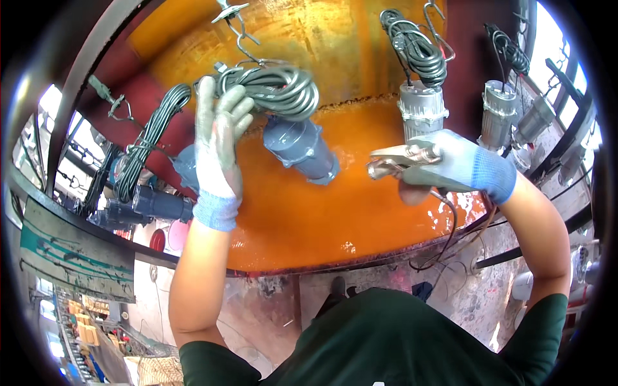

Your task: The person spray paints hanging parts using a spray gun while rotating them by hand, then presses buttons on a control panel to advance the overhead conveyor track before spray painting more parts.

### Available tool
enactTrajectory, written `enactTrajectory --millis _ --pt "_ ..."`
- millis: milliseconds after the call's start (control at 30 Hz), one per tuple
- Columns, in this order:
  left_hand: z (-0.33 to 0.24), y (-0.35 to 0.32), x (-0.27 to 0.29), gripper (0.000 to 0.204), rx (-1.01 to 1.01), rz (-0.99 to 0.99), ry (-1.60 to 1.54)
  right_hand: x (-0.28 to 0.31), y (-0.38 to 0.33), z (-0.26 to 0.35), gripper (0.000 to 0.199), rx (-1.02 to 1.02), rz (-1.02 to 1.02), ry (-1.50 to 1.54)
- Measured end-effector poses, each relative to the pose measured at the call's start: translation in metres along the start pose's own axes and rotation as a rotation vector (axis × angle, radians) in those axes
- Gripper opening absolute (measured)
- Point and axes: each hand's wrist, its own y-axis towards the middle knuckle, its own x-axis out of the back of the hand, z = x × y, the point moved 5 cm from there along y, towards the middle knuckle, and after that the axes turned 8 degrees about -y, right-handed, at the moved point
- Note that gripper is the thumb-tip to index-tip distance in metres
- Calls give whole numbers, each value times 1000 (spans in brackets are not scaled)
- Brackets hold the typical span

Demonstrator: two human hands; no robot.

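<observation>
My left hand [220,138], in a pale glove with a blue cuff, is raised with its fingers stretched out. It stands beside a coiled dark cable [283,93] hanging from a hook; whether the fingertips touch the coil I cannot tell. Below that coil a blue-grey painted cylindrical pump [301,151] hangs tilted. My right hand [454,161], gloved the same way, is closed round a metal spray gun [385,161] whose nozzle points left toward the pump. A thin dark hose [454,222] trails down from the gun.
An orange-stained booth [290,219] lies behind and under the pump. Bare grey pumps [421,109] with coiled cables hang at the right. Blue-grey pumps [161,202] hang at the left, near a metal frame rail [106,228]. Hose loops lie on the floor.
</observation>
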Motion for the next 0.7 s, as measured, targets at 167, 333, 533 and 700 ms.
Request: enactTrajectory --millis 167,333,533,700 --pt "6 21 75 63 -116 -251 301 22 -24 -2 49 -42 -257 -5" --pt "28 54 151 38 -340 -227 873 25 -32 25 37 115 -595 -221" --pt "58 47 174 33 -288 -180 682 -1 -31 96 39 7 -173 -214" --pt "41 30 125 37 -248 -73 460 12 -26 120 30 161 -444 -305"
